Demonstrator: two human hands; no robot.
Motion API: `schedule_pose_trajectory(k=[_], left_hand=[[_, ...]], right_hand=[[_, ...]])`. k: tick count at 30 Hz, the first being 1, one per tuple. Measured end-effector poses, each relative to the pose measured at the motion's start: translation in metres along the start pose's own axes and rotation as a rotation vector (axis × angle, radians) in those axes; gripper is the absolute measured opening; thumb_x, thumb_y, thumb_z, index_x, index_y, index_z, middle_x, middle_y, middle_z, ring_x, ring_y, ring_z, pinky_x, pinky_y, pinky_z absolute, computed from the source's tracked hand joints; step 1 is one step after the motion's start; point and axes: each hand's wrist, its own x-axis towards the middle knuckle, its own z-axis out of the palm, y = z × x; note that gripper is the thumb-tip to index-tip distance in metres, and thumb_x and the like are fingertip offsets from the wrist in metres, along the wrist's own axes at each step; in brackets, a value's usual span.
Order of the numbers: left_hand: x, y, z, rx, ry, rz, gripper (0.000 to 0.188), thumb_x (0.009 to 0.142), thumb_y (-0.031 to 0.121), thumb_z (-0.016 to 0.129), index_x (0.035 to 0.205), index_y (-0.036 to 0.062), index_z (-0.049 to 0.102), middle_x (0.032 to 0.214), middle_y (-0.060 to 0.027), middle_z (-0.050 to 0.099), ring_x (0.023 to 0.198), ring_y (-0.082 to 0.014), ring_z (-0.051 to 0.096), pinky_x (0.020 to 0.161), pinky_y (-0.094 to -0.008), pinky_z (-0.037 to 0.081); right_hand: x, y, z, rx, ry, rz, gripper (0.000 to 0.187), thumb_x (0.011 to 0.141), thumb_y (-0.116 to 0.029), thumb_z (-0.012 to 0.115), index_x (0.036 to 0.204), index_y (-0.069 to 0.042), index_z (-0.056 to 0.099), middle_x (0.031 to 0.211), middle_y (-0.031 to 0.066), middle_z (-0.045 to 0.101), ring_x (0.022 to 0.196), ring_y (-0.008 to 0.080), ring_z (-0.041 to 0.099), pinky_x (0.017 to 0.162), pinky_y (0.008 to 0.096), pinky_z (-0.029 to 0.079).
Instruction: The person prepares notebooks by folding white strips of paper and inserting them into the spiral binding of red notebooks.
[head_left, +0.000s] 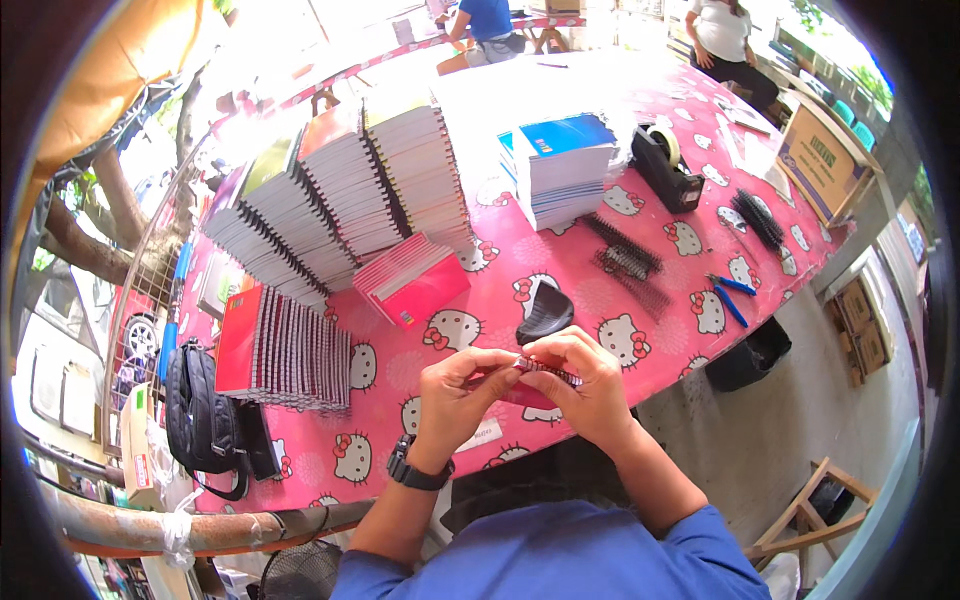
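Coils on your red booklet, below frame centre, could bend (uneven pressure) with left grip and right grip pinching it.

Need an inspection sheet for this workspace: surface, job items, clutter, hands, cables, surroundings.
Surface: pink cat-print tablecloth.
Job items: small red coil-edged item, partly hidden by fingers; stack of red-covered coil-bound booklets; stack of blue-covered booklets; loose black binding coils.
Clutter: black tape dispenser, blue-handled pliers, black fabric bag.
Hands: left hand and right hand both pinch the coil-edged item.
Cables: nothing seen.
Surroundings: brown cardboard box; person in blue, another in white.
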Motion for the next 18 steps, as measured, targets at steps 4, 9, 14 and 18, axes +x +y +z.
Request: schedule_pose_trajectory(k=[4,9,14,18], left_hand=[[-0.002,0.002,-0.005,0.095,0.024,-0.011,0.015,0.081,-0.004,0.065,0.095,-0.0038,0.064,0.088,-0.0072,0.066,0.081,-0.0107,0.062,0.071,-0.0232,0.051],[-0.005,0.007,-0.008,0.177,-0.003,0.101,0.014,0.080,-0.002,0.067,0.093,-0.0025,0.066,0.087,-0.0070,0.067,0.080,-0.0104,0.063,0.069,-0.0239,0.052],[-0.005,0.015,-0.010,0.345,-0.039,0.218,0.012,0.081,0.001,0.067,0.092,-0.0012,0.066,0.085,-0.0061,0.066,0.076,-0.0097,0.063,0.068,-0.0235,0.053],[-0.016,0.012,-0.014,0.074,0.037,0.012,0.013,0.083,0.005,0.066,0.093,-0.0014,0.062,0.085,-0.0064,0.066,0.078,-0.0094,0.062,0.069,-0.0235,0.053]], right_hand=[[0.005,0.003,0.006,0.041,-0.038,-0.026,0.023,0.080,-0.009,0.068,0.101,-0.003,0.061,0.091,0.0118,0.061,0.079,0.0214,0.062,0.069,0.0307,0.050],[0.010,0.005,0.012,0.030,-0.073,-0.031,0.025,0.074,-0.014,0.075,0.086,-0.002,0.057,0.072,0.0054,0.052,0.061,0.0162,0.053,0.054,0.0286,0.043],[0.013,-0.005,0.011,-0.105,-0.110,-0.089,0.020,0.080,-0.016,0.070,0.085,-0.002,0.056,0.072,0.0081,0.053,0.062,0.0179,0.053,0.056,0.0292,0.044],[0.014,-0.008,0.025,-0.073,-0.109,-0.104,0.013,0.085,-0.013,0.063,0.088,-0.001,0.058,0.076,0.0108,0.057,0.065,0.0215,0.057,0.059,0.0300,0.045]])
